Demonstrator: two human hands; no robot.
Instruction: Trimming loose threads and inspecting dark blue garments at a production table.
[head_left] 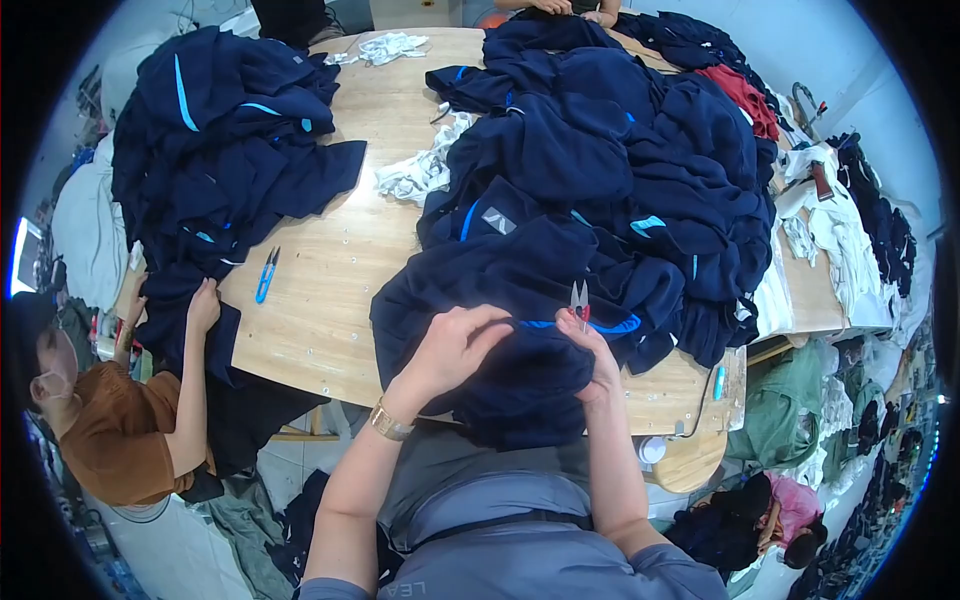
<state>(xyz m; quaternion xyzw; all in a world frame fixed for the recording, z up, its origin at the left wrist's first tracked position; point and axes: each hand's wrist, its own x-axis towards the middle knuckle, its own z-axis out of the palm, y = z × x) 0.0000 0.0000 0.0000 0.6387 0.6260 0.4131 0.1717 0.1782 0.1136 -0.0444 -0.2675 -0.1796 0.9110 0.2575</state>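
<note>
A navy garment (490,270) with bright blue trim (612,327) lies in front of me, its near part hanging over the table edge. My right hand (597,362) is closed around red-handled thread snips (579,303), their blades pointing away from me. Its fingers also rest against the garment beside the trim. At the left end of the trim, my left hand (452,350) has thumb and fingertips drawn together in a pinch. Whatever lies between those fingertips is too small to make out.
Navy garments form a big pile (640,150) ahead and another (220,150) at the left. Blue snips (267,275) lie on the wooden table (310,320). White scraps (420,172) lie between the piles. A person in brown (125,430) handles navy cloth at the left.
</note>
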